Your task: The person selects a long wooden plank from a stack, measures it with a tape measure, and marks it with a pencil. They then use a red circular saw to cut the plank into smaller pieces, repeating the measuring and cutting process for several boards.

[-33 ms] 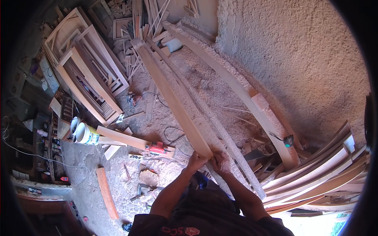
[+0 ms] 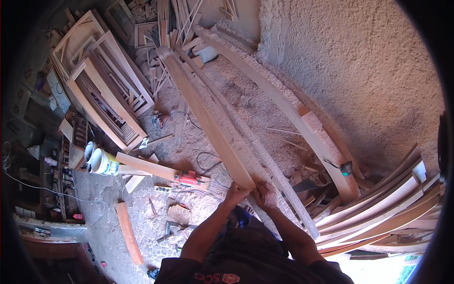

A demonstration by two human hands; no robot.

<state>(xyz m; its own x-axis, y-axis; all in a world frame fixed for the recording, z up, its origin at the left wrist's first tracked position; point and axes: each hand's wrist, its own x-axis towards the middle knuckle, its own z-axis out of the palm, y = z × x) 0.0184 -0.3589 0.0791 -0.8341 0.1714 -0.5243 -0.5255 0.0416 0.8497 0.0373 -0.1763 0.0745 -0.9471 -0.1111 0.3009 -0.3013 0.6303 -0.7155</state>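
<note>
A long, pale wooden board point(image 2: 208, 125) stretches from my waist toward the back of the workshop. At its near end, my left hand point(image 2: 235, 194) is closed around the left edge. My right hand point(image 2: 266, 195) grips the same end from the right, close beside the left one. The fingertips under the board are partly hidden. Next to the board, on its right, runs a long beam point(image 2: 265, 158) covered with sawdust. The board's far end reaches the far end of that beam.
A red power tool point(image 2: 188, 178) lies on a board at left, near white buckets point(image 2: 102, 161). Wooden frames point(image 2: 106, 97) are stacked farther left. Another long beam point(image 2: 272, 90) runs along the rough wall. Several planks point(image 2: 378, 213) are piled at right. Cables point(image 2: 206, 161) and shavings cover the floor.
</note>
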